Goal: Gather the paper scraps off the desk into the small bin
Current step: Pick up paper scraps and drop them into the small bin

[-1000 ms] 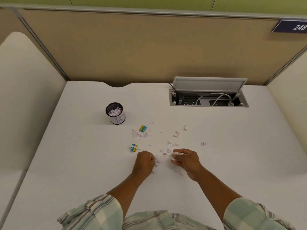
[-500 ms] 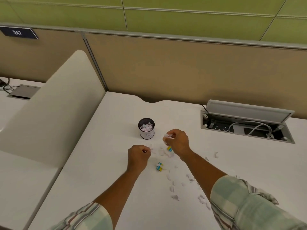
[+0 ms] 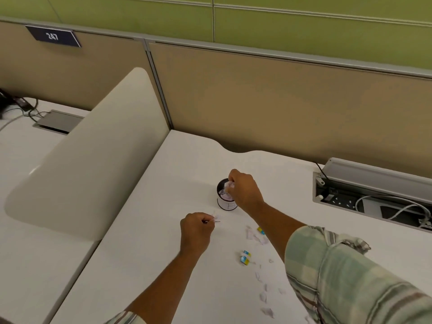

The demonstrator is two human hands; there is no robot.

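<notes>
A single head-worn camera looked forward and down from above the person's shoulders, tilted a little leftward across the white counter (image 3: 145,265). Both forearms reached away from the lens into the middle of the frame, so the hands sat at mid-distance while the plaid sleeve (image 3: 350,277) loomed close at lower right. The wide angle bent straight edges: the tan partition (image 3: 280,108) and green wall (image 3: 304,29) filled the top, the neighbouring desk (image 3: 25,253) the left, and the open cable tray (image 3: 374,202) the right edge.

"247" on dark partition plate (image 3: 53,36)
</notes>
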